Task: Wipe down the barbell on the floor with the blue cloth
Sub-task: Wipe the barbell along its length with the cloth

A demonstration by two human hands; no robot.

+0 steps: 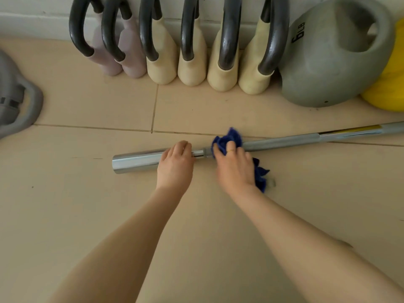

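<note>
A silver barbell (pixel 282 142) lies across the beige tiled floor, its thick chrome sleeve end at the left and its shaft running off to the right edge. My left hand (pixel 176 166) rests on top of the sleeve near the collar, fingers curled over it. My right hand (pixel 235 167) presses a bunched blue cloth (pixel 229 139) around the shaft just right of the collar. Part of the cloth hangs out below my palm on the floor. A gold ring shows on one finger of my right hand.
Several kettlebell-style weights (pixel 190 62) with dark handles line the wall behind the bar. A grey 6 LB kettlebell (pixel 323 68) and a yellow ball (pixel 387 88) sit at the right. Another grey weight (pixel 15 103) lies at the left edge.
</note>
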